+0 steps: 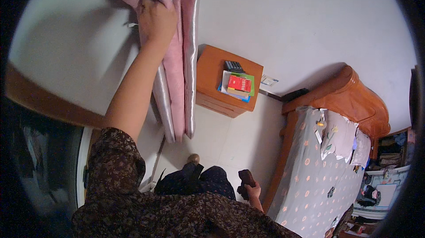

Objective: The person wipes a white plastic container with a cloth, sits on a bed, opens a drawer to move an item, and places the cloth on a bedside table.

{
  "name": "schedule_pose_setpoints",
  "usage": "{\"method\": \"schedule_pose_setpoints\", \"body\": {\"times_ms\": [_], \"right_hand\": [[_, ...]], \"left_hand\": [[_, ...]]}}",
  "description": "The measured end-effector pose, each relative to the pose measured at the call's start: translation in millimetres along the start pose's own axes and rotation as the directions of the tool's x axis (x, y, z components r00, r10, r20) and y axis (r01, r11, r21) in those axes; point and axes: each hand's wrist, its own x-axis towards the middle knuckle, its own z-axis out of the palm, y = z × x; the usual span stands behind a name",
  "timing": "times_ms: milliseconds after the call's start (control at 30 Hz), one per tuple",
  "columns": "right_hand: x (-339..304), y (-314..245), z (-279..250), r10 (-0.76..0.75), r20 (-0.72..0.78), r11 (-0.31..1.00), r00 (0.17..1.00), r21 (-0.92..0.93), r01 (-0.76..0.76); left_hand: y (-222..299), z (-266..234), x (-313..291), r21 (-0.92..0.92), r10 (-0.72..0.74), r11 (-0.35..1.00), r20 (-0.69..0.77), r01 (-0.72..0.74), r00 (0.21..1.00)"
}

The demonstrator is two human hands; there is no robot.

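Observation:
My left arm reaches up and forward, and my left hand (156,18) is closed on the edge of a pink curtain (178,78) with shiny silver-grey bands. The curtain hangs in gathered folds down toward the floor, and my fingertips are partly hidden in the cloth. Low by my right side, my right hand (253,190) is closed around a dark brown item (245,177), long and soft-looking. Its kind is too unclear to name.
Beyond the curtain stands a wooden bedside cabinet (212,67) with a calculator (233,66) and stacked books (239,83). To the right is a bed (305,167) with a wooden headboard (336,87) and pillows (338,136). A shoe (193,158) shows on the pale floor.

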Motion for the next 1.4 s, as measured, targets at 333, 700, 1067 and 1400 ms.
{"method": "schedule_pose_setpoints", "body": {"times_ms": [333, 700, 1067, 1400], "right_hand": [[159, -62, -38, -0.093, 0.131, 0.928, 0.987, -0.348, 0.134], [299, -154, -102, -0.06, 0.225, 0.884, 0.972, -0.441, 0.156], [313, -246, -90, -0.232, 0.08, 0.939, 0.969, -0.241, 0.244], [303, -365, -87, -0.419, -0.022, 0.866, 0.908, 0.29, 0.407]], "left_hand": [[14, 95, -16, 0.07, -0.1, 0.994, 0.2, 0.087, 0.975], [-97, 51, -102, 0.206, -0.633, 0.772, 0.166, 0.601, 0.756], [-127, -63, -207, -0.129, -0.704, 0.699, 0.044, 0.703, 0.708], [-78, -127, -284, 0.194, -0.67, 0.721, -0.049, 0.665, 0.741]]}}
